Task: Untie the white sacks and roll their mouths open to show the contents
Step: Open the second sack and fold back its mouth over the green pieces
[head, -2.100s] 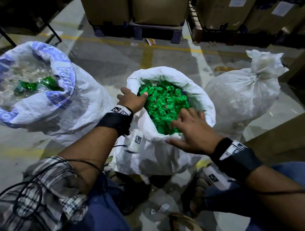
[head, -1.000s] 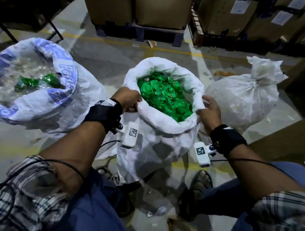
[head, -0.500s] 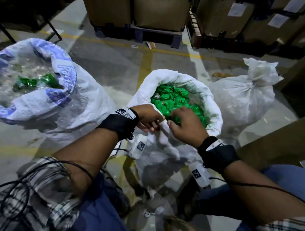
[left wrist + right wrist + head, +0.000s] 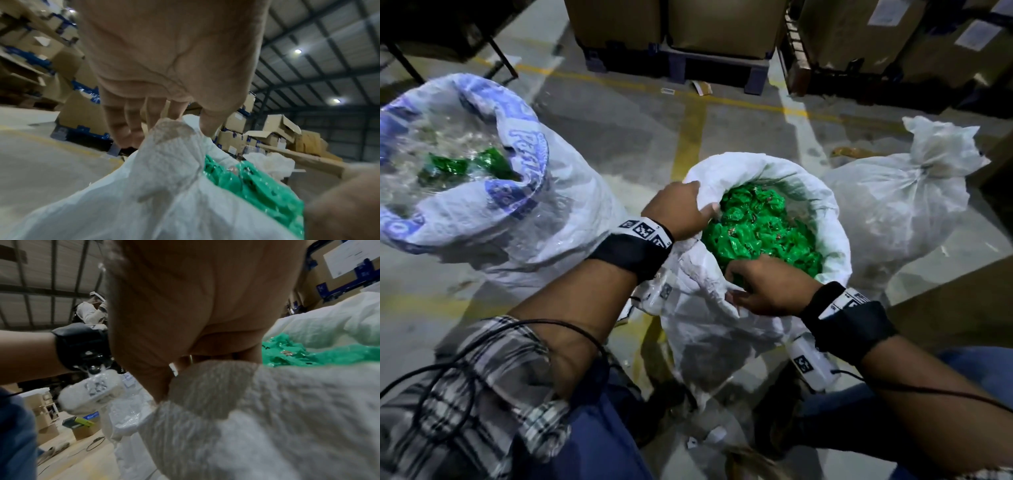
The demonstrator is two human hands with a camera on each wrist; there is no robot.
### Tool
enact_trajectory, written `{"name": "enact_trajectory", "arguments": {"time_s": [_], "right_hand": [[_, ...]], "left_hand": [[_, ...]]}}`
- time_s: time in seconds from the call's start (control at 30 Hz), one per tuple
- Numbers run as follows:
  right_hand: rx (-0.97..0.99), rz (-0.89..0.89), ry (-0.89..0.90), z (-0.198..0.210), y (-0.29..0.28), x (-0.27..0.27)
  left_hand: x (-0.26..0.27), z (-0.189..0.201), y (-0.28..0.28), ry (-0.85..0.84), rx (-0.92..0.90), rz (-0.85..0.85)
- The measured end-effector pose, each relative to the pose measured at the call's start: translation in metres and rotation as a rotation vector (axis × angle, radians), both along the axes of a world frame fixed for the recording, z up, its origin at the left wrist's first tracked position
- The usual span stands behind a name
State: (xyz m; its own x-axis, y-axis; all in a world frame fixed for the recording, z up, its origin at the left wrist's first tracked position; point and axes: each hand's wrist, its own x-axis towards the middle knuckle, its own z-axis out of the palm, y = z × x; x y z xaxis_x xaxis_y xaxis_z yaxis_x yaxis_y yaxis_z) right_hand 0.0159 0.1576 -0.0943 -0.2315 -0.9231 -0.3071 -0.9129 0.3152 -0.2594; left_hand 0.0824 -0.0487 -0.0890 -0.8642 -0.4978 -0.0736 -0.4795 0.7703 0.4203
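Note:
The middle white sack (image 4: 828, 209) stands open with its mouth rolled down, full of crumpled green plastic (image 4: 760, 233). My left hand (image 4: 688, 209) grips the left side of its rim, fingers curled over the edge; the left wrist view shows the fingers (image 4: 127, 128) hooked on the white fabric (image 4: 164, 165). My right hand (image 4: 753, 284) pinches the near rim, and its thumb and fingers close on the woven cloth (image 4: 267, 418) in the right wrist view. At the left, a blue-printed sack (image 4: 524, 164) is open and rolled. The right sack (image 4: 893, 212) is knotted at its neck.
Pallets with cardboard boxes (image 4: 722, 27) line the far side of the concrete floor (image 4: 637, 130), which has yellow lines. A brown carton edge (image 4: 945, 301) lies at the right. My knees and sandalled feet sit close under the middle sack. Another person (image 4: 90, 311) stands behind.
Both hands were together on the near rim half a second ago. My left hand has slid up the left side of the rim. The right hand stays on the near edge.

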Motion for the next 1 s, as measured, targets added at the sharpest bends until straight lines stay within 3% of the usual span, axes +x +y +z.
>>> {"name": "enact_trajectory", "arguments": {"time_s": [0.1, 0.23, 0.37, 0.47, 0.6, 0.73, 0.8, 0.9, 0.97, 1.0], "right_hand": [[0.004, 0.055, 0.033, -0.001, 0.000, 0.012], [0.021, 0.089, 0.043, -0.004, 0.005, 0.028], [0.036, 0.139, 0.053, -0.005, 0.004, 0.035], [0.022, 0.154, 0.049, -0.011, 0.006, 0.038], [0.046, 0.117, -0.005, -0.017, 0.010, 0.038], [0.073, 0.035, 0.049, -0.017, 0.013, 0.023], [0.067, 0.020, 0.096, -0.016, 0.013, 0.013], [0.054, 0.006, 0.126, -0.014, 0.014, 0.007], [0.038, 0.010, 0.134, -0.013, 0.015, 0.008], [0.020, 0.008, 0.120, -0.013, 0.015, 0.009]], "left_hand": [[-0.003, -0.003, 0.008, 0.009, -0.168, 0.039], [-0.006, -0.003, 0.010, 0.185, -0.390, -0.029], [-0.011, -0.003, 0.010, 0.091, -0.388, -0.074], [-0.009, -0.007, 0.004, 0.092, -0.132, 0.085], [-0.009, 0.003, -0.019, 0.132, 0.372, 0.299], [-0.002, 0.018, -0.038, 0.400, 1.234, 0.535], [0.003, 0.022, -0.045, 0.525, 1.564, 0.644], [0.010, 0.024, -0.047, 0.630, 1.712, 0.664], [0.011, 0.028, -0.040, 0.598, 1.600, 0.620], [0.010, 0.030, -0.038, 0.567, 1.460, 0.612]]}}
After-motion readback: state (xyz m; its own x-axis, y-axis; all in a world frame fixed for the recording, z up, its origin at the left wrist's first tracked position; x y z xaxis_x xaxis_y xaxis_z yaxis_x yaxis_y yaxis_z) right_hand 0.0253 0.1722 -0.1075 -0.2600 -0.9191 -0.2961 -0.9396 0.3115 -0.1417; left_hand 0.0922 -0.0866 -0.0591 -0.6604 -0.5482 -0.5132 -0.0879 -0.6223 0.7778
